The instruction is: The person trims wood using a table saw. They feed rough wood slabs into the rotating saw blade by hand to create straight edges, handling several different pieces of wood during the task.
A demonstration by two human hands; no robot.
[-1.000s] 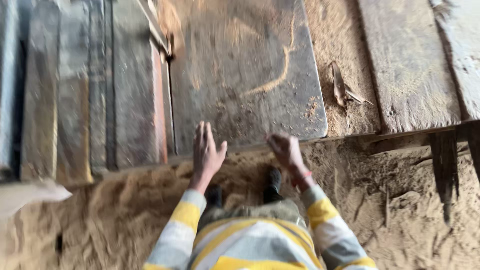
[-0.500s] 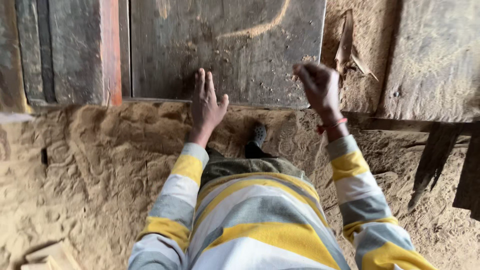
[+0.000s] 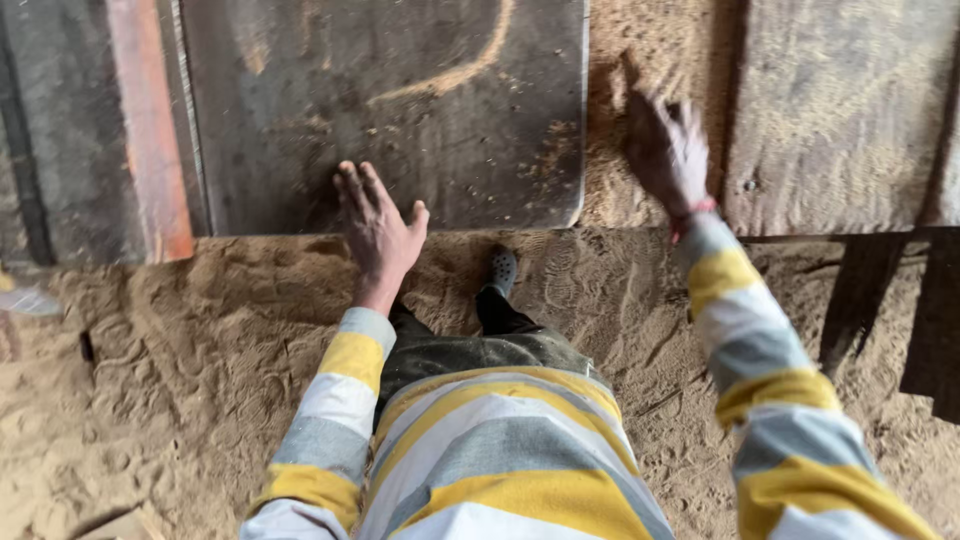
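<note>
Head view: left hand flat, fingers spread on dark metal plate, grip empty; right hand open, blurred, over sawdust, holding nothing.

- Two hands: the left hand lies flat with fingers spread; the right hand, blurred, is open too.
- One dark metal sheet, the left hand touching its near edge.
- One reddish strip left of the sheet.
- One grey plank on the right.
- One dark shoe showing on the sawdust.
- Two striped sleeves, yellow, grey and white.
- One red wristband, on the right wrist.
</note>
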